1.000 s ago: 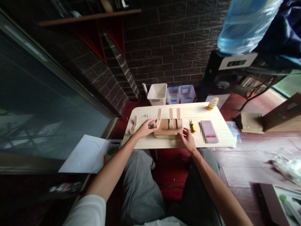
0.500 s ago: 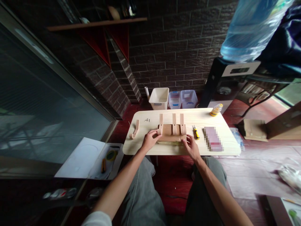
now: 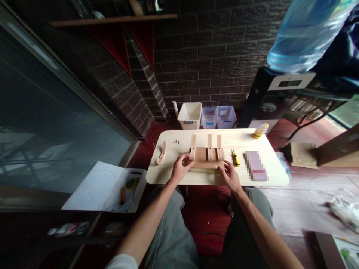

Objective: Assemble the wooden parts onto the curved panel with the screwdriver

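A flat brown cardboard piece (image 3: 202,163) lies near the front of the pale table, its near edge toward me. My left hand (image 3: 181,167) grips its left end, fingers curled beside the leftmost wooden hook. On the right end, my right hand (image 3: 228,174) has its thumb and fingers closed at the corner. Three curved wooden hooks, a left one (image 3: 193,147), a middle one (image 3: 209,147) and a right one (image 3: 219,147), rest with their bent ends over the cardboard. Another wooden hook (image 3: 162,153) lies apart at the left.
Right of my hands are a yellow-black screwdriver (image 3: 235,158) and a blurred pink item (image 3: 256,166). A yellow-capped bottle (image 3: 260,130) stands at the table's (image 3: 168,177) back right. Small dark pieces (image 3: 175,141) lie at the back left. Beyond the table sits a white bin (image 3: 190,114).
The view has shifted slightly. Both hands stay at the two ends of the cardboard piece, and the hooks keep their places on it.
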